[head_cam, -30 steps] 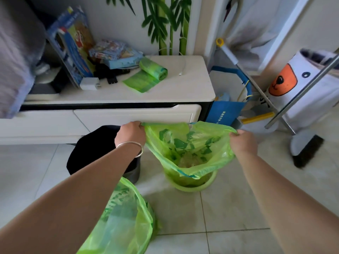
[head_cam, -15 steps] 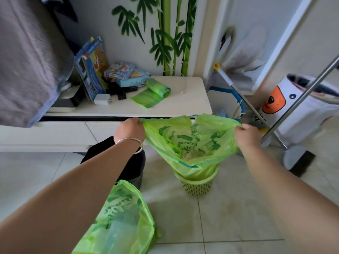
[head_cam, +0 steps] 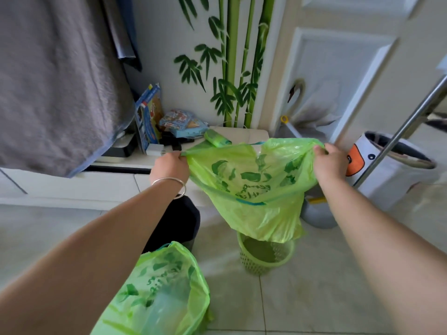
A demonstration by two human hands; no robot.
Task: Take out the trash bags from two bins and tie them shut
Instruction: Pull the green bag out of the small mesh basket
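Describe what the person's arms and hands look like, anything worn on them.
Both forearms are bare, with no sleeves in view and no gloves. The left hand has a thin, plain silver bangle hanging loosely round its wrist. The right hand and its wrist carry nothing: no ring, watch or band shows.

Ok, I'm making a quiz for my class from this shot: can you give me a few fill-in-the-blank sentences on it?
1. Both hands, left hand and right hand, grip the printed green plastic trash bag by its ____.
2. The green mesh plastic bin stands ____ the held bag.
3. A thin metal bangle circles the ____ wrist.

Missing words: rim; below; left
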